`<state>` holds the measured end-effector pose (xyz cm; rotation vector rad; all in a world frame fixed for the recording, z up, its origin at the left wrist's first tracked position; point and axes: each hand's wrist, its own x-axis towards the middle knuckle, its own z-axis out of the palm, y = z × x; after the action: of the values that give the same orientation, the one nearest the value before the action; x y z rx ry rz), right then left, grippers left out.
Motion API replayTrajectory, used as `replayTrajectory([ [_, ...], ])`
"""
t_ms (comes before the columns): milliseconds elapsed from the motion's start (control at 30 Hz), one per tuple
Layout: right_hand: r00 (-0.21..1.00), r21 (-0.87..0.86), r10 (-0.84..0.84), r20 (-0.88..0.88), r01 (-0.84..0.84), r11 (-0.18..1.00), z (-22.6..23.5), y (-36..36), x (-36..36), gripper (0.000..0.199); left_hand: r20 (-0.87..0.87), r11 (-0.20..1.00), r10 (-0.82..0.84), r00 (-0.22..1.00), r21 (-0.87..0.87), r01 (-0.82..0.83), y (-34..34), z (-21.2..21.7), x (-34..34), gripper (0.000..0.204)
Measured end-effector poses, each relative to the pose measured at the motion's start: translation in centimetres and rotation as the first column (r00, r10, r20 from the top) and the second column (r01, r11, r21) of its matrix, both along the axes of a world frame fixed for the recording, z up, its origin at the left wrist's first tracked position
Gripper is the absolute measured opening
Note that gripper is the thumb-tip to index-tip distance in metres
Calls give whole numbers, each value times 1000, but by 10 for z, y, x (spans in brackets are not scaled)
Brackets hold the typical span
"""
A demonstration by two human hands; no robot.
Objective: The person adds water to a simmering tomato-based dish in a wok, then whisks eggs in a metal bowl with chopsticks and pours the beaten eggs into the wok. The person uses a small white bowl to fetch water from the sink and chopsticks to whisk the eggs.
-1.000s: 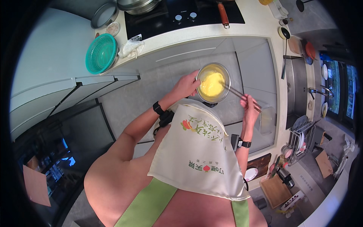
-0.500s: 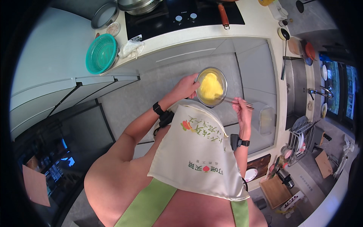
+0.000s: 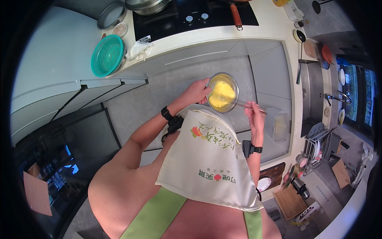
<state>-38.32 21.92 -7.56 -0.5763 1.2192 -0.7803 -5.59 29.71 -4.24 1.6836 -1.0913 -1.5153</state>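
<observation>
My left hand [image 3: 199, 91] is closed on the left rim of a metal bowl [image 3: 236, 88], held in the air over the floor. Bright yellow beaten egg [image 3: 222, 94] lies in it, its surface swirled. My right hand [image 3: 254, 112] is closed around a pair of chopsticks [image 3: 242, 104]. Their front ends reach over the bowl's right edge into the egg, where the tips are hard to make out. The back ends stick out past my right fingers. A cream apron [image 3: 199, 159] with green straps hangs below the bowl.
Ahead is a counter with a black stove [image 3: 195, 22], a red-handled pan [image 3: 236, 18], a teal basket [image 3: 107, 55] and a white cloth [image 3: 139, 51]. To the right are a sink [image 3: 311, 87], a black ladle [image 3: 299, 55], a dish rack [image 3: 316, 151] and a cutting board [image 3: 289, 201].
The yellow egg has shifted shape inside the bowl as the chopsticks move in it. The bowl is tilted slightly differently; both hands keep nearly the same places.
</observation>
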Motion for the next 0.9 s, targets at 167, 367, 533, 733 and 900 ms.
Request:
replayTrajectory([
  [167, 984, 94, 143, -109, -133, 987, 2, 0, 0, 26, -1, 1000, -3, 1000, 1, 3, -1, 3, 0, 28],
  [367, 992, 0, 84, -92, -84, 996, 4, -1, -4, 28, -19, 999, 19, 1000, -30, -19, 0, 9, -3, 31],
  [533, 997, -71, -28, -69, 23, 997, 7, 0, -5, 27, -12, 1000, 25, 1000, -19, -25, 1, 8, -3, 31],
  [733, 994, -110, -113, -8, 112, 988, 5, 2, -3, 29, -17, 999, 36, 999, -14, -36, 3, 6, -4, 31],
  [900, 1000, -37, -13, -27, 12, 999, 6, 1, 1, 28, -22, 999, 12, 1000, -35, -12, 2, 3, -4, 33],
])
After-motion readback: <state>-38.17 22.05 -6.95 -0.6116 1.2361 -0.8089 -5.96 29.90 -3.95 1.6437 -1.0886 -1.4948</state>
